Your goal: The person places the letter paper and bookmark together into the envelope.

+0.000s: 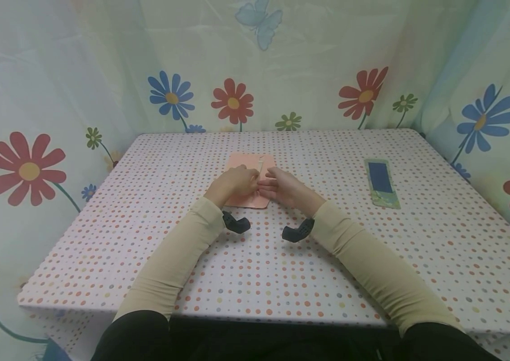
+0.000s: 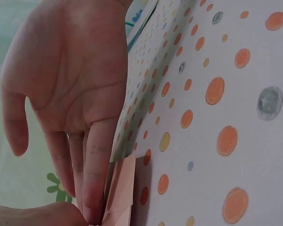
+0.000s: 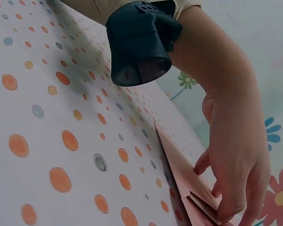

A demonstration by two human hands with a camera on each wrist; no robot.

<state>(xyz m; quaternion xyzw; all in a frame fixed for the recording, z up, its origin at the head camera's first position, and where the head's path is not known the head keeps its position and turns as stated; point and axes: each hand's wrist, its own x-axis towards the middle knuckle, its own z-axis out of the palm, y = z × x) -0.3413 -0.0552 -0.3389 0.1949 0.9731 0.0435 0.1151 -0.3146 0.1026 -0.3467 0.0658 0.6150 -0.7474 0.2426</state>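
Observation:
A pink folded card [image 1: 242, 159] lies flat on the spotted table, with a slit-like opening near its middle. My left hand [image 1: 235, 181] is over it, and its thumb and forefinger appear to pinch at the edge of the opening; their tips are partly hidden. In the right wrist view this left hand [image 3: 238, 127] bends down to the card [image 3: 172, 155], other fingertips resting on its surface. From the right side my right hand [image 1: 288, 188] reaches in, fingers nearly straight, tips close to the left thumb. Its palm shows in the left wrist view.
To the right on the table lies a green rectangular piece with a dark blue panel [image 1: 380, 178]. A black wrist camera [image 3: 139, 44] sits on the left forearm. Behind the table hangs a flowered curtain [image 1: 318, 60].

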